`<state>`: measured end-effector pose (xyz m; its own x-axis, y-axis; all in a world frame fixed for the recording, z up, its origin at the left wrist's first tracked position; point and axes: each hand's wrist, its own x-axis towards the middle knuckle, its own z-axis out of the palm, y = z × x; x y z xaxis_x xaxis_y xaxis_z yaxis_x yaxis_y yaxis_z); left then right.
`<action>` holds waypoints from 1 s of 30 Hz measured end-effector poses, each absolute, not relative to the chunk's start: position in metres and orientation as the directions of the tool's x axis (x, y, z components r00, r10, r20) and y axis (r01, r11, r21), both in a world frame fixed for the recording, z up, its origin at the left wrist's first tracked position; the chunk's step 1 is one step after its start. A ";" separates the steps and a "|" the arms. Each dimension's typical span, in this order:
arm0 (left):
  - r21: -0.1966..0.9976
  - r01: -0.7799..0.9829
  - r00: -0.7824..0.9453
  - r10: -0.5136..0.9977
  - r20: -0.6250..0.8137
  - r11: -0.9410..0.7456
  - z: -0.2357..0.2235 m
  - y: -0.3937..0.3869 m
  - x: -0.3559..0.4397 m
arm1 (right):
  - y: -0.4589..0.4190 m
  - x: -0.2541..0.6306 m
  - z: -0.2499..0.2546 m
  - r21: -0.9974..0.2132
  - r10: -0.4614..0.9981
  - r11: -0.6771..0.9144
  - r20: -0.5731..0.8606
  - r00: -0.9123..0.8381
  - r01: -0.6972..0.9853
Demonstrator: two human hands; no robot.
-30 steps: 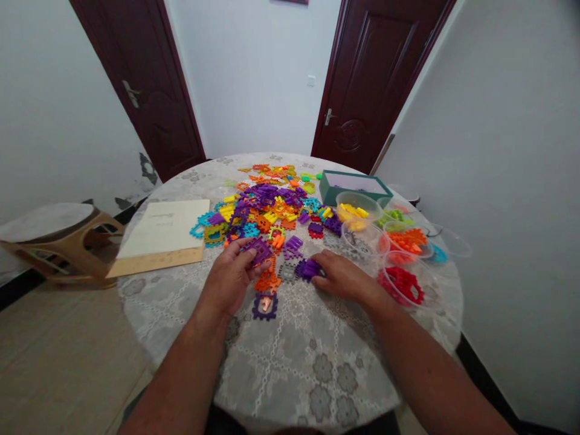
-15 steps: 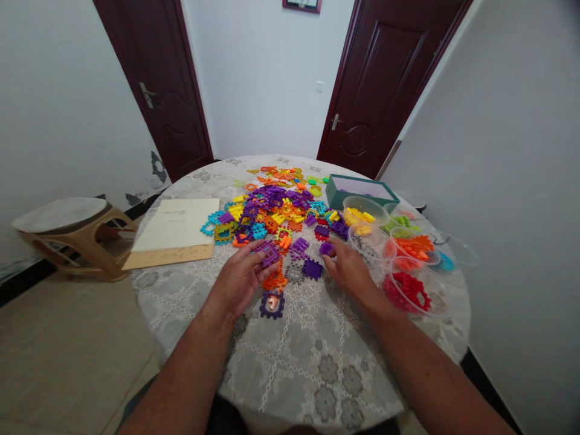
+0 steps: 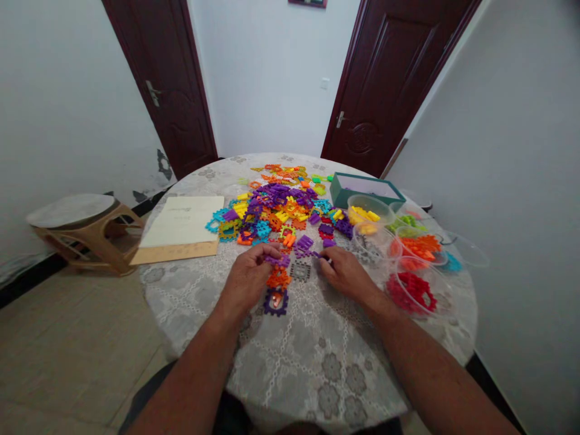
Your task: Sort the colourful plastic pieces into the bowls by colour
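My left hand is closed on a purple notched building piece, pinched between thumb and fingers. Under and in front of it lie orange notched pieces and a dark purple square frame with a small orange bit inside its opening. My right hand pinches a dark purple square piece, tilted so it shows nearly edge-on. Between the hands a grey notched square lies flat. Close beyond the right fingers is a small purple piece, and a purple slotted piece lies to its left.
A mixed heap of colourful pieces covers the table's middle and back. Clear tubs of sorted yellow, orange and red pieces stand at right, near a green box. An open booklet lies at left.
My right hand has let go of the small purple piece and picked up the dark purple square from beside the grey one. My left hand has tilted its purple piece flatter.
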<state>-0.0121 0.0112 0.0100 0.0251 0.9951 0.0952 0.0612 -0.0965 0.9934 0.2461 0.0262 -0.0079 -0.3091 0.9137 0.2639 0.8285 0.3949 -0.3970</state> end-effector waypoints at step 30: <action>0.827 0.340 0.249 0.891 0.379 -0.447 0.005 0.000 0.002 | 0.018 0.206 -0.010 -0.922 0.941 -0.203 -0.091 -0.325 -0.330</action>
<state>0.0022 -0.0005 0.0053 0.2487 0.8913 0.3790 0.3403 -0.4468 0.8274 0.2062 0.0179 -0.0103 -0.3245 0.9415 -0.0909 -0.3298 -0.2027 -0.9220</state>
